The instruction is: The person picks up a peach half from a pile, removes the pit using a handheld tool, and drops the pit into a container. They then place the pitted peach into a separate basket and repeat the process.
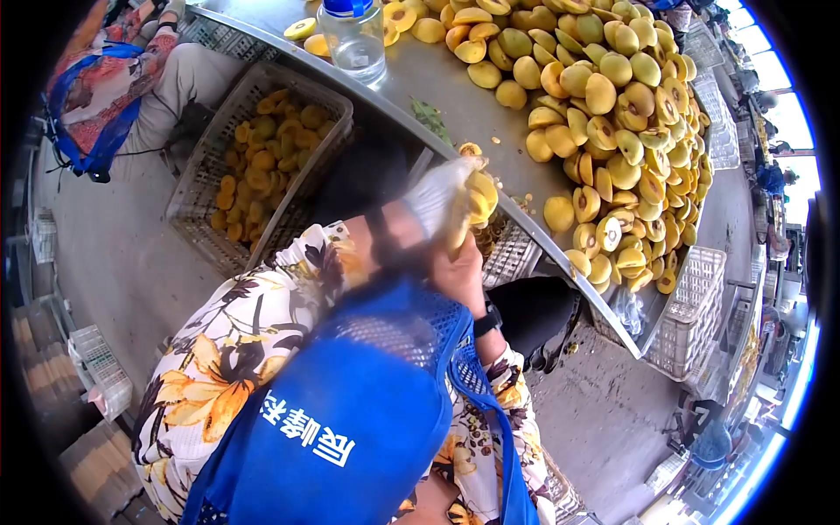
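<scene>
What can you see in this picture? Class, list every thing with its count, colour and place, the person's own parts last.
fruit halves: many, yellow, piled on the table
table: one, grey metal, across the top
bottle: one, clear with a blue cap, upright on the table
basket: one, grey mesh, on the floor, holding orange-yellow fruit pieces
crates: several, white, on the floor at right
other person: one, floral clothes, blue straps, top left
held fruit: one, yellow, in the left grip
vest: one, blue, white lettering, worn
left grip: white glove, closed on the held fruit
right grip: bare, below the fruit, blurred
</scene>
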`<action>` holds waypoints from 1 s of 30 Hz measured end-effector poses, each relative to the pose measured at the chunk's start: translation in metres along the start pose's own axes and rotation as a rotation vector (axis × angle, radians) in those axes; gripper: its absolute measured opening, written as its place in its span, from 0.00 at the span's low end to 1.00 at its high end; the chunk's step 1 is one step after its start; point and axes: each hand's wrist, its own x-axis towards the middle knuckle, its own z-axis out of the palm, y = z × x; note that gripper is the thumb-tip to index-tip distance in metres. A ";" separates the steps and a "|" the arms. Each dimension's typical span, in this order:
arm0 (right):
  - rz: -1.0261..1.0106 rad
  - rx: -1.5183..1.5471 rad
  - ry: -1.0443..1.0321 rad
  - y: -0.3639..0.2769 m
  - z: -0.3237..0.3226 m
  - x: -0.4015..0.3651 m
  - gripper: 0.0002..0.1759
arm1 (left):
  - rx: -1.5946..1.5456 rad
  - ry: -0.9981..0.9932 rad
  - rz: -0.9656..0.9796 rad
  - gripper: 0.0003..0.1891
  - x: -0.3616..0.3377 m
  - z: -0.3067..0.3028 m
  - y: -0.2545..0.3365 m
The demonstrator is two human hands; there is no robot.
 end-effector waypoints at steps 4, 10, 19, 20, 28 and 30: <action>-0.105 0.152 -0.162 -0.005 0.003 -0.007 0.11 | 0.459 0.384 0.304 0.16 -0.015 0.023 -0.001; 0.088 0.156 0.186 -0.009 -0.019 -0.013 0.07 | 0.473 0.526 0.561 0.18 -0.045 -0.020 0.044; 0.083 0.143 0.352 0.025 -0.061 -0.031 0.06 | 2.251 0.761 0.947 0.16 -0.069 -0.009 0.111; 0.065 0.135 0.384 0.025 -0.063 -0.030 0.06 | 2.361 0.583 0.929 0.15 -0.047 0.003 0.100; 0.025 0.196 0.551 0.015 -0.086 -0.062 0.06 | 2.795 -0.628 0.274 0.16 0.125 0.102 -0.067; 0.045 0.190 0.585 0.018 -0.089 -0.074 0.06 | 2.652 -0.383 0.114 0.18 0.136 0.104 -0.085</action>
